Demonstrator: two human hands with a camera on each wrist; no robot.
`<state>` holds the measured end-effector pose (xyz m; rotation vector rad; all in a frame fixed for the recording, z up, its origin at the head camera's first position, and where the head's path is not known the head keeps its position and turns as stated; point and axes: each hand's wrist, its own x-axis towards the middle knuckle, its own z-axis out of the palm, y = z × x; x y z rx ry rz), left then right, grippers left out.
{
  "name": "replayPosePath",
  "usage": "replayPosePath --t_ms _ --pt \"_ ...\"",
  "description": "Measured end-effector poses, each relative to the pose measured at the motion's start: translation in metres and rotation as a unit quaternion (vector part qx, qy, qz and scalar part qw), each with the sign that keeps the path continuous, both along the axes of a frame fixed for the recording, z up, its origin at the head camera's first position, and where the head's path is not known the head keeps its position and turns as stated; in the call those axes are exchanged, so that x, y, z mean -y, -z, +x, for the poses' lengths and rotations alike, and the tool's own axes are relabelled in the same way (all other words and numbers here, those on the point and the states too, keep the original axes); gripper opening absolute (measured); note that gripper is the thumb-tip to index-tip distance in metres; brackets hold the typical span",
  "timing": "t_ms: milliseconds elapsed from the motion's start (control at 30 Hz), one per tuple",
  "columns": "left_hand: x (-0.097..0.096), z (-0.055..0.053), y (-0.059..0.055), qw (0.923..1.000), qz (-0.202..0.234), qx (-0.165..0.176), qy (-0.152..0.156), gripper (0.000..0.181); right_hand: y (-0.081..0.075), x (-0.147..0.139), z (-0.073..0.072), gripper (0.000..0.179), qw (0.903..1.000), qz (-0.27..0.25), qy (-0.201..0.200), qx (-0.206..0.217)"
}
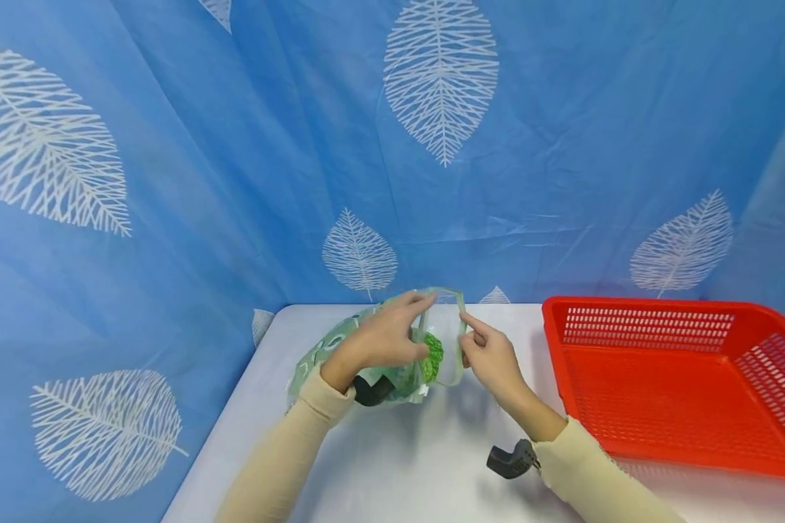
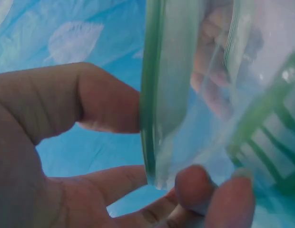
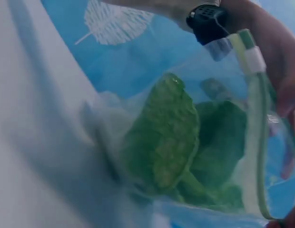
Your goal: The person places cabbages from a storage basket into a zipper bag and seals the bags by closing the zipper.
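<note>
A clear zip bag with a green print lies on its side on the white table, its mouth held apart. Inside it sits a crinkled, leafy green vegetable, also seen through the plastic in the right wrist view as broad green leaves. Arched over the bag's mouth, my left hand holds its left side; a digit presses the green zip strip while other fingertips bend against the plastic. My right hand pinches the right rim of the mouth between thumb and index finger.
On the right stands a red plastic basket with slotted walls. The white table meets a blue curtain printed with white leaves at its back and left. Dark camera mounts hang from both wrists.
</note>
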<state>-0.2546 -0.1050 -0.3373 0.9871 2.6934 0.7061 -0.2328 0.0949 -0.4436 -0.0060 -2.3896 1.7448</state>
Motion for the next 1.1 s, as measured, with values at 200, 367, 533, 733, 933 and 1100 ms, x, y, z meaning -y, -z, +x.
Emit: replayPosePath --t_ms 200,367,533,733,933,1100 --pt "-0.016 0.013 0.032 0.9981 0.03 0.03 0.046 0.084 0.058 -0.007 0.016 0.045 0.9974 -0.041 0.06 -0.005" --pt "-0.002 0.027 0.057 0.9929 0.1 0.039 0.052 0.071 0.086 -0.022 0.031 0.045 0.995 -0.082 0.056 -0.009" --pt "0.023 0.052 0.096 0.9755 0.211 0.056 0.029 0.055 0.089 -0.035 0.06 0.043 0.9966 -0.071 0.03 -0.031" --pt "0.038 0.093 0.139 0.9157 0.386 0.103 -0.041 0.046 0.092 -0.024 0.105 0.045 0.9971 -0.028 -0.035 -0.062" --pt "0.033 0.119 0.166 0.8683 0.455 0.164 -0.111 0.052 0.094 -0.007 0.126 0.046 0.9849 0.007 -0.095 -0.145" --pt "0.02 0.123 0.179 0.8646 0.439 0.228 -0.088 0.069 0.092 0.006 0.126 0.032 0.9899 -0.016 -0.095 -0.104"
